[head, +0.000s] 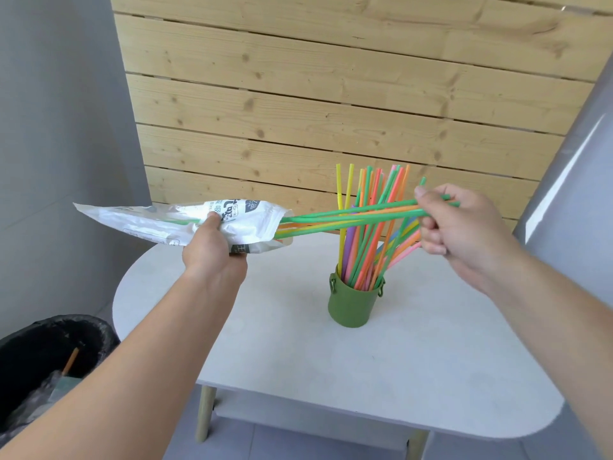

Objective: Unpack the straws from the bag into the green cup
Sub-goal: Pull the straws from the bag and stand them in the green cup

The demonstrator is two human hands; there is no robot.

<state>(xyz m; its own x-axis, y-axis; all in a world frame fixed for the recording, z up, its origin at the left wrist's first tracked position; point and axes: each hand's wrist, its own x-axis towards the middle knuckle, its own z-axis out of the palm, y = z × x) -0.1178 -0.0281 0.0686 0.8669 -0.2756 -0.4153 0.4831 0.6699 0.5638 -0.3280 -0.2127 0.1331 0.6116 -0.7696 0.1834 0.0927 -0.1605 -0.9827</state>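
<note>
One green cup (351,303) stands on one table (298,360); one bag (185,220) left of it; perhaps five pulled straws (348,217); one bin (49,353).

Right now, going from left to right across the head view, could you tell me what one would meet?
Bin → bag → left hand → green cup → right hand.

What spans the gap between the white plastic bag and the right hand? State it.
In the head view, a bunch of green, orange and yellow straws bridges bag and right hand.
</note>
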